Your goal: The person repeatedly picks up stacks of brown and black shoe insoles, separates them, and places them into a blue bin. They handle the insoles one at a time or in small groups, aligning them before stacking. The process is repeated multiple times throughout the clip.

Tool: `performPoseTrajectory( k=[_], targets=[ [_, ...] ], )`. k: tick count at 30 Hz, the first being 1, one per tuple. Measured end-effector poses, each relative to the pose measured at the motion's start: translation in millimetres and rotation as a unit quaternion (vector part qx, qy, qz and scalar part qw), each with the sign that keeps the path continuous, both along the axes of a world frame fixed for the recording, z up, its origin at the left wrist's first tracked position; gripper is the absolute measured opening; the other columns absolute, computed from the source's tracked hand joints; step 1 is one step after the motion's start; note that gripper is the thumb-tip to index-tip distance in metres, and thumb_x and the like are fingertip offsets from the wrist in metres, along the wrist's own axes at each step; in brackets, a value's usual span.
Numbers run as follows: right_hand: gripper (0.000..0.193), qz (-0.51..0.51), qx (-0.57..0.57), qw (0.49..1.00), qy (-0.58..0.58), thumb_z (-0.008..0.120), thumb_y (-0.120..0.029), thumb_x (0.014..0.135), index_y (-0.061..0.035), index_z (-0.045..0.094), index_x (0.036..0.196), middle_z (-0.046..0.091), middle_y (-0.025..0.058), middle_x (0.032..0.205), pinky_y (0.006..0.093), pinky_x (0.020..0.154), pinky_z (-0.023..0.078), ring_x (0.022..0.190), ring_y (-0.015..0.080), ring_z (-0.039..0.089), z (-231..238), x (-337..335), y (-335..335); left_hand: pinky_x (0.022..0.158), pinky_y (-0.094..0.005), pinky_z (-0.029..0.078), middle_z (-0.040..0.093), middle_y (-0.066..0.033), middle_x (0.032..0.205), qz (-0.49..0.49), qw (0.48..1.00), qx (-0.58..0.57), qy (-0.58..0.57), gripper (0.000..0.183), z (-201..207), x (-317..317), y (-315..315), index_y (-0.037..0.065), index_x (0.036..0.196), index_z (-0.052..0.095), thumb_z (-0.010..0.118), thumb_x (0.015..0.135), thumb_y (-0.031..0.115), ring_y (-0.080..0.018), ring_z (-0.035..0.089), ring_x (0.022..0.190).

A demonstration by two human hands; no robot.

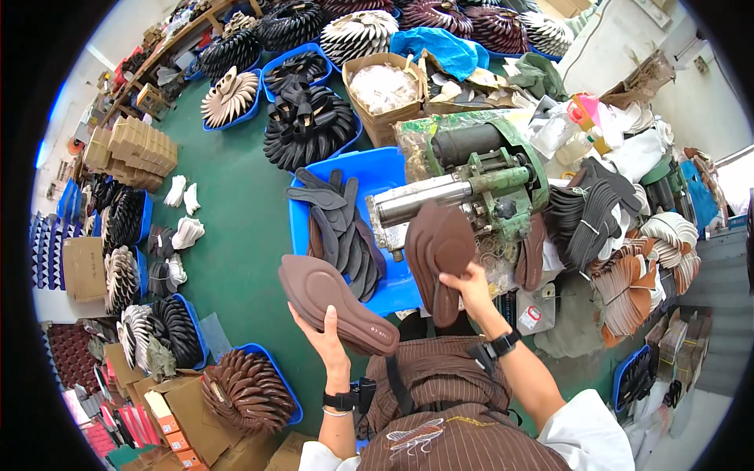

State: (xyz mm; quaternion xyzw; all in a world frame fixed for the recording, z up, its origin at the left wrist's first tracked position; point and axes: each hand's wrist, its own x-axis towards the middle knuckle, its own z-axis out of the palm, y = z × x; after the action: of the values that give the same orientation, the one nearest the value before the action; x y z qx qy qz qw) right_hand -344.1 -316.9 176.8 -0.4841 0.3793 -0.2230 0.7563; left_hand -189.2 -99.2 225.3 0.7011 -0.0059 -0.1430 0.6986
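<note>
My left hand (322, 337) is closed on a brown insole (338, 304), its thumb lying along the edge and the sole's moulded face turned up. In my right hand (469, 289) are more brown insoles (442, 250), at least two overlapping, pinched near their narrow end. They are held in front of a green roller machine (487, 173) with a shiny metal cylinder (420, 200). Just beyond my hands a blue bin (397, 289) holds several dark grey insoles (336, 224). Another brown insole (532, 253) lies on the machine's bench, right of my right hand.
Bundled dark grey strips (585, 216) and tan insole stacks (628, 286) crowd the right side. Blue tubs of fanned-out black shoe parts (309, 125) stand beyond the bin. An open carton (382, 86) sits behind the machine. At lower left are brown fanned parts (247, 391) and cardboard boxes (196, 416).
</note>
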Motion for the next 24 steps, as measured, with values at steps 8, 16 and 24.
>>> performPoseTrajectory(
  k=[8, 16, 24],
  targets=[
    [0.038, -0.029, -0.088, 0.995, -0.034, 0.063, 0.004, 0.083, 0.0028, 0.054, 0.119, 0.06, 0.0076, 0.114, 0.0312, 0.095, 0.042, 0.106, 0.0164, 0.055, 28, -18, 30, 0.111, -0.0391, 0.018, 0.022, -0.0148, 0.147, -0.005, 0.999, -0.033, 0.035, 0.079, -6, -2, 5, 0.001, 0.146, 0.012, 0.063, 0.086, 0.016, -0.0259, 0.026, 0.133],
    [0.031, -0.071, -0.133, 0.985, -0.087, 0.064, -0.001, 0.084, 0.003, 0.055, 0.114, 0.061, 0.0079, 0.111, 0.0296, 0.091, 0.043, 0.1, 0.0137, 0.056, 33, 26, 9, 0.108, -0.0387, 0.026, 0.035, -0.0125, 0.139, -0.042, 0.986, -0.116, 0.114, 0.068, -19, -4, 10, 0.002, 0.142, 0.024, 0.059, 0.088, 0.023, -0.0247, 0.034, 0.127],
    [0.034, 0.0, -0.144, 0.989, 0.027, 0.06, -0.001, 0.087, 0.0026, 0.053, 0.12, 0.061, 0.0082, 0.113, 0.0292, 0.091, 0.043, 0.103, 0.0144, 0.056, -10, 8, 13, 0.096, -0.0389, 0.04, 0.048, -0.0122, 0.126, -0.056, 0.964, -0.159, 0.203, 0.057, -20, -7, 8, 0.001, 0.132, 0.037, 0.055, 0.089, 0.034, -0.0234, 0.048, 0.114]
  ],
)
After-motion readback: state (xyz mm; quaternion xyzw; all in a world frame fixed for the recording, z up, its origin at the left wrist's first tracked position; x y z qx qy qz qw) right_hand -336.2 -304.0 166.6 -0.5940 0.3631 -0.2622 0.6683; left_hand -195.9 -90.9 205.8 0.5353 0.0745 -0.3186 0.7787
